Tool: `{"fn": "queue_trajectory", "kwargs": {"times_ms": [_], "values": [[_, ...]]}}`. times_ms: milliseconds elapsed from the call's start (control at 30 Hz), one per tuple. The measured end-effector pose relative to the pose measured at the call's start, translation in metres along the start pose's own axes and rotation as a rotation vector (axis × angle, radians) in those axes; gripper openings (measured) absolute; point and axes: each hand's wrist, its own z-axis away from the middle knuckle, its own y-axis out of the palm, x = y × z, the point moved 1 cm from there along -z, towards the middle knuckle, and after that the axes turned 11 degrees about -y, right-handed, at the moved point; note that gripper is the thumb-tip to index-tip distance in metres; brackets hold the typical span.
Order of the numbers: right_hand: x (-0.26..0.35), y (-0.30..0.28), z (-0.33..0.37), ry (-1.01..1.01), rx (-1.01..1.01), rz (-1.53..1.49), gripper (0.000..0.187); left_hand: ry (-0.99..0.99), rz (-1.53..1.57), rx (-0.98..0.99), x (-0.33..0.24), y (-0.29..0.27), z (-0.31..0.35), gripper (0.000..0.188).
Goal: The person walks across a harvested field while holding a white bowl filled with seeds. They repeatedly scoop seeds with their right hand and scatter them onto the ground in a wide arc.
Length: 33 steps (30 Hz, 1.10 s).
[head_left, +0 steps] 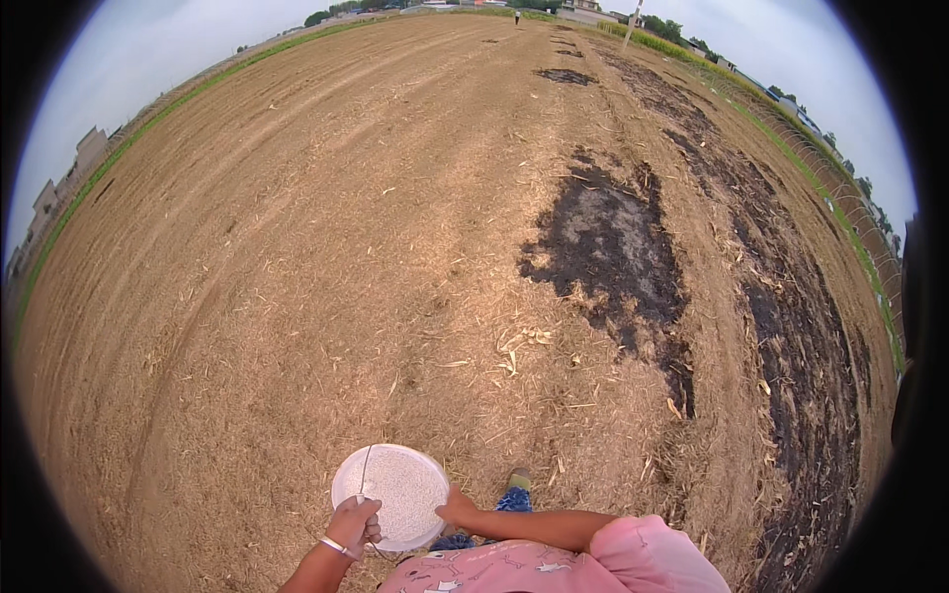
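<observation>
Low in the head view, just ahead of the pink shirt [652, 553], hangs the white bucket [339, 484], pale granules [405, 489] in it. Left hand [354, 524]: fingers wrapped round the wire handle [368, 466]. Right hand [458, 506]: at the right rim; its finger curl is hidden from me, so I cannot tell whether it grips.

Handling, my judgement: I would let the left take the weight, use the right only to steady the rim, and hold the mouth level; loose granules would likely spill on a tilt. Depth of fill unclear to me.

Surface: dry brown soil [297, 296] strewn with straw, probably uneven underfoot. Charred patch [618, 237] ahead and right; darker strip [791, 395] further right. Room: open field, low buildings [91, 148] far left, leaning pole [630, 32] and a tiny standing figure [517, 18] far off.
</observation>
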Motion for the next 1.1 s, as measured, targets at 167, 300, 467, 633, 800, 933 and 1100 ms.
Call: {"fn": "queue_trajectory", "kwargs": {"times_ms": [167,300,467,633,800,933,1100], "values": [[0.014,-0.045,0.016,0.044,0.003,-0.010,0.056,0.040,0.012,0.155,-0.023,0.001,0.009,0.013],[-0.043,-0.059,0.024,0.029,-0.042,-0.190,0.056,0.249,-0.056,0.094,-0.015,-0.018,-0.013,0.013],[0.002,-0.087,0.068,0.114,-0.058,-0.022,0.060,0.263,-0.011,-0.200,0.070,-0.060,-0.094,0.027],[-0.010,-0.082,0.072,0.200,-0.056,0.013,0.062,0.550,-0.139,-0.351,0.131,-0.050,-0.161,0.070],[-0.004,-0.083,0.088,0.251,-0.118,-0.016,0.062,0.607,-0.415,-0.659,0.103,-0.025,-0.127,0.085],[0.011,-0.088,0.093,0.169,-0.105,-0.012,0.061,0.418,-0.196,-0.312,0.092,-0.059,-0.163,0.063],[0.000,-0.084,0.088,0.111,-0.242,-0.001,0.049,0.639,-0.771,-0.257,0.080,-0.059,-0.163,0.043]]}}
